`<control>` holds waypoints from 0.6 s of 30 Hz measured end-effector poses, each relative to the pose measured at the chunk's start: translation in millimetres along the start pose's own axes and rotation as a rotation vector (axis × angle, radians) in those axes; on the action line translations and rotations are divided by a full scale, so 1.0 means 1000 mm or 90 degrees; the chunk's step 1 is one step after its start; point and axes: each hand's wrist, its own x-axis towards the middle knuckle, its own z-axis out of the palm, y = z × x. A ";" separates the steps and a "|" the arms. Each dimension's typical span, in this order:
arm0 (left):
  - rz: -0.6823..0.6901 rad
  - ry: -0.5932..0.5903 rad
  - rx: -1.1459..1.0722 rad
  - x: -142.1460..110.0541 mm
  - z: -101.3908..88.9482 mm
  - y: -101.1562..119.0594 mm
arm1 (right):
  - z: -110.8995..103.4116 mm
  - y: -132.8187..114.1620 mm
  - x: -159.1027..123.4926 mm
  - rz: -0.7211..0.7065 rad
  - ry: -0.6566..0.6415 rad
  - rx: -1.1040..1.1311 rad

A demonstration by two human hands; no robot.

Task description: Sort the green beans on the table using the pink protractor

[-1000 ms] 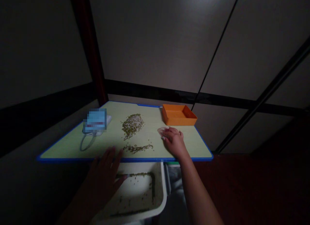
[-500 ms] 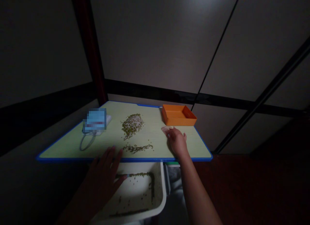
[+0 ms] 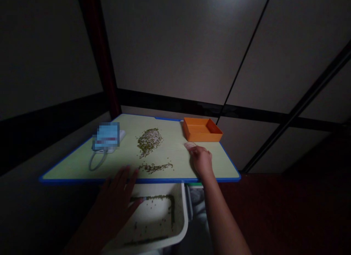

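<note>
The grip of the right hand is curled with its fingers drawn together, knuckles up, low over the right part of the bench. A pale piece lies right at the fingertips, showing on their far left side, its nearer part hidden beneath them. Whether the fingers are pinched on it or only resting against it, one cannot tell.

What shows of the piece is small, thin-looking and whitish with a pinkish tint, faintly streaked and seemingly see-through, with a rounded outer edge. Its material is too dim to make out.

Just beyond it stands an orange box, open at the top, near the piece. To the left, well apart from the grip, lies a loose heap of grains, greenish and brown with a whitish middle; a thin strip of grains lies nearer the front edge. The left hand, its fingers spread, reaches over that edge, above a white tub with more grains inside.
</note>
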 end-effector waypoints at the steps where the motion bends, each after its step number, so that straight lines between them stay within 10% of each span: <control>1: -0.001 -0.004 0.000 0.000 0.000 0.000 | 0.000 0.000 0.000 -0.004 0.001 -0.002; 18: -0.026 -0.004 -0.024 -0.002 0.002 0.001 | -0.002 -0.005 -0.003 -0.300 -0.229 0.088</control>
